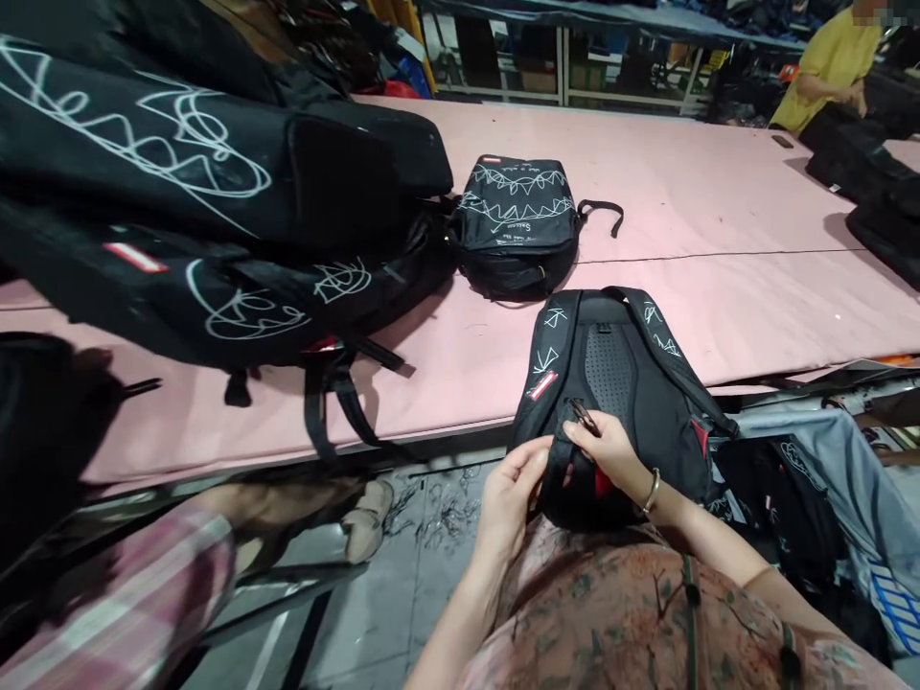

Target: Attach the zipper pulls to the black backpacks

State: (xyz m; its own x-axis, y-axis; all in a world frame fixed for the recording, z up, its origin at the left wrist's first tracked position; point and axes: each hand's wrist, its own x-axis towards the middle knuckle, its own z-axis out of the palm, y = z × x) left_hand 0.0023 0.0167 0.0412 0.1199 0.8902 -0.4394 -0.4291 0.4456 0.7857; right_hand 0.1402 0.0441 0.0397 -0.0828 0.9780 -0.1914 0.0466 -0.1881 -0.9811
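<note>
Lower centre: I see right fingers [584, 441] gripping a part-hidden dark tool [585, 417], left fingers [530, 462] pinching a strap [558, 468]; upper-centre backpack [517, 196] reads "Success".

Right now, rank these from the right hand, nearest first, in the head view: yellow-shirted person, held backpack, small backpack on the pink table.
1. Held backpack, touching the right hand.
2. Small backpack, ahead and left, on the pink table.
3. Yellow-shirted person, upper right background.

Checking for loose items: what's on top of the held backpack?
On the backpack: its straps, the left hand, and the right hand with a dark item. Whatever the hands cover is hidden.
</note>
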